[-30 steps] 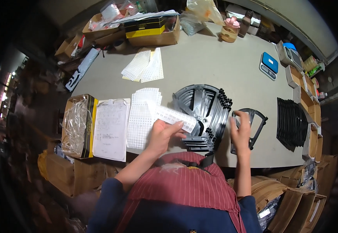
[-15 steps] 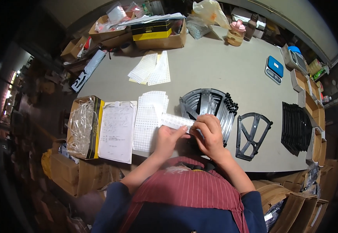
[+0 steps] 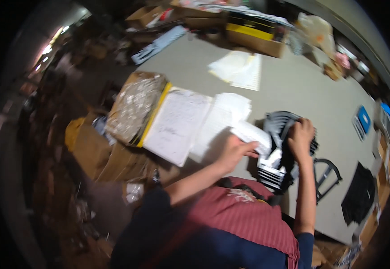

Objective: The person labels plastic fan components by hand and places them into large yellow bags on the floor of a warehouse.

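Observation:
Between the thumb and fingers of my left hand [image 3: 234, 153] is a white label sheet [image 3: 251, 136], printed with rows of small marks. It hangs over the left side of a stack of black fan-shaped plastic frames [image 3: 279, 120]. My right hand [image 3: 301, 136] rests at the upper right of that stack, fingers curled down and close together. What its fingertips hold, if anything, is hidden and blurred. More label sheets [image 3: 224, 114] lie beside the left hand. One single black fan-shaped frame [image 3: 337, 172] sits right of the stack.
Left of the sheets lie a handwritten paper [image 3: 177, 121] and a box of clear plastic pieces [image 3: 136, 105]. A dark pile of frames [image 3: 358, 195] and a blue-topped scale [image 3: 363, 120] are at the right. Further papers [image 3: 244, 69] and a cardboard box [image 3: 257, 42] stand toward the back.
My right hand has left the label sheet and moved right onto the stack of frames. The left hand still holds the sheet. The whole view has swung left and tilted.

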